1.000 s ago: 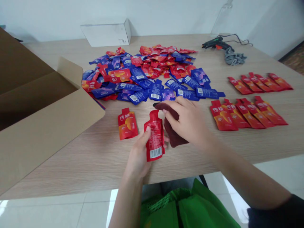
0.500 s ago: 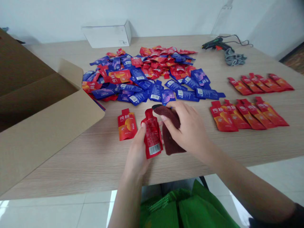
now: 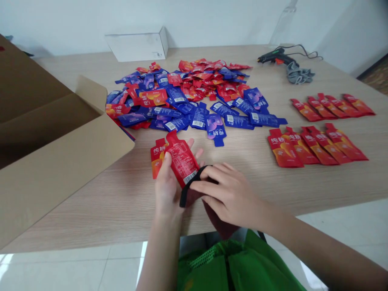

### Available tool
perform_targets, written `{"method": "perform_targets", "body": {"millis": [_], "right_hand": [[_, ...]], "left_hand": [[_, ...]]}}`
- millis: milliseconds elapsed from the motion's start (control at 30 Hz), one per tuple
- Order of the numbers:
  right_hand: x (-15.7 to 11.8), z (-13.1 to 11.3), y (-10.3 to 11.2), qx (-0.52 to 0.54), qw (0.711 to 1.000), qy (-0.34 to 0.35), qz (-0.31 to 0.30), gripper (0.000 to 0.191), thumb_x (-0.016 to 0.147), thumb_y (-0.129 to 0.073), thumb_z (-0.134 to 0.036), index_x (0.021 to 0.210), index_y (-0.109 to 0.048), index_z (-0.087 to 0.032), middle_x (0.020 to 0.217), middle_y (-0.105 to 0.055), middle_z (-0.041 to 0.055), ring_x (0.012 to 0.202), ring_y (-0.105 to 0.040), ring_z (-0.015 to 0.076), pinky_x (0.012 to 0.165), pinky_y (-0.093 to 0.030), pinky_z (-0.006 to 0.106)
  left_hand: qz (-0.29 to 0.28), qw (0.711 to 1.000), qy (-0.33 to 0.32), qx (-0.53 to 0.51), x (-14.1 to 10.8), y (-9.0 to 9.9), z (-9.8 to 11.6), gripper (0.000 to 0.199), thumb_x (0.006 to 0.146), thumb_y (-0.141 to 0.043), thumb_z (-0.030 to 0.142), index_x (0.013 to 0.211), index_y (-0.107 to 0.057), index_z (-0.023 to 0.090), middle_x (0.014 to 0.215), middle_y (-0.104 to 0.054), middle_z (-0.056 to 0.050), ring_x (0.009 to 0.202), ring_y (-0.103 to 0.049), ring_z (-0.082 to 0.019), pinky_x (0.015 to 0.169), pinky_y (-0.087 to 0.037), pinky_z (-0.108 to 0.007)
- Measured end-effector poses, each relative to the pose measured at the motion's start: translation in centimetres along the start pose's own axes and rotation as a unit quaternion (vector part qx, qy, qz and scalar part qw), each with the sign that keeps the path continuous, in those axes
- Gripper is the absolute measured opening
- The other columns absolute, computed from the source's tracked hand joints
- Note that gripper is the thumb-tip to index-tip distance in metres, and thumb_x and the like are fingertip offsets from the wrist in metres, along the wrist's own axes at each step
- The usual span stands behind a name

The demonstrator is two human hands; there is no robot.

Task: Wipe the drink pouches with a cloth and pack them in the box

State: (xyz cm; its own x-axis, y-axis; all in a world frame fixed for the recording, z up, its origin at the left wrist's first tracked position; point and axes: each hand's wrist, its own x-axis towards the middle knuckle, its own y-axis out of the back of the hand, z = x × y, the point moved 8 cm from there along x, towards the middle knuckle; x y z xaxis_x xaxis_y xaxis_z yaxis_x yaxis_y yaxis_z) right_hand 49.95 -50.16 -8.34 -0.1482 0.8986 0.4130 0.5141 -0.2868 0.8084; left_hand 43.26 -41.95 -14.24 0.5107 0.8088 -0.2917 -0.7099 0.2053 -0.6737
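Note:
Back side up, a red spouted pouch [image 3: 183,161] rests in my left hand [image 3: 168,182], whose thumb presses its left edge while other fingers show behind it. My right hand [image 3: 232,194] grips a dark brown cloth [image 3: 222,224] with a black edge band; the band lies over the pouch's barcode end. Partly covered by the held pouch, a second red pouch [image 3: 157,155] lies front side up on the table. Just beyond my hands is a blue pouch [image 3: 216,127], its spout pointing toward me.
A heap of red and blue pouches [image 3: 182,93] spreads across the table [image 3: 121,218]. Two rows of red pouches [image 3: 315,145] lie at right. An open cardboard box [image 3: 66,173] stands at left. Behind are a white box [image 3: 136,46], a glue gun [image 3: 277,56] and a grey cloth [image 3: 298,74].
The held pouch has moved left and tilted, now overlapping the pouch on the table. My right hand has brought the cloth down and nearer, its black edge across the pouch's bottom.

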Motion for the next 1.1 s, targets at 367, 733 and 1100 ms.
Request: {"method": "perform_targets", "body": {"millis": [367,733,1100], "right_hand": [[1.8,-0.5,-0.2,-0.101,0.995,0.009,0.024,0.024,0.096,-0.052,-0.019,0.109,-0.072,-0.023,0.088,-0.06,0.0053,0.082,-0.052,0.022,0.072,-0.034,0.037],[4.0,1.3,3.9,-0.066,0.993,-0.038,0.092,0.03,0.095,-0.05,-0.015,0.116,-0.071,-0.02,0.097,-0.064,0.0078,0.092,-0.059,0.0232,0.08,-0.04,0.038],[-0.7,1.4,-0.7,-0.118,0.991,-0.064,-0.002,0.035,0.091,-0.053,-0.013,0.121,-0.069,-0.019,0.089,-0.062,0.0072,0.08,-0.057,0.0231,0.069,-0.039,0.037]], "left_hand": [[-0.038,0.999,-0.001,-0.039,-0.1,-0.4,0.1,0.045,0.098,-0.038,0.042,0.124,-0.067,0.02,0.136,-0.065,-0.01,0.136,-0.051,-0.032,0.106,-0.048,-0.05],[-0.01,0.999,-0.024,-0.035,-0.5,-0.3,0.6,0.039,0.099,-0.041,0.037,0.117,-0.07,0.018,0.122,-0.072,-0.009,0.128,-0.059,-0.024,0.108,-0.047,-0.038],[-0.008,1.0,-0.003,-0.025,-0.3,-0.2,0.7,0.042,0.1,-0.039,0.039,0.126,-0.064,0.019,0.137,-0.064,-0.011,0.13,-0.057,-0.03,0.102,-0.052,-0.047]]}}
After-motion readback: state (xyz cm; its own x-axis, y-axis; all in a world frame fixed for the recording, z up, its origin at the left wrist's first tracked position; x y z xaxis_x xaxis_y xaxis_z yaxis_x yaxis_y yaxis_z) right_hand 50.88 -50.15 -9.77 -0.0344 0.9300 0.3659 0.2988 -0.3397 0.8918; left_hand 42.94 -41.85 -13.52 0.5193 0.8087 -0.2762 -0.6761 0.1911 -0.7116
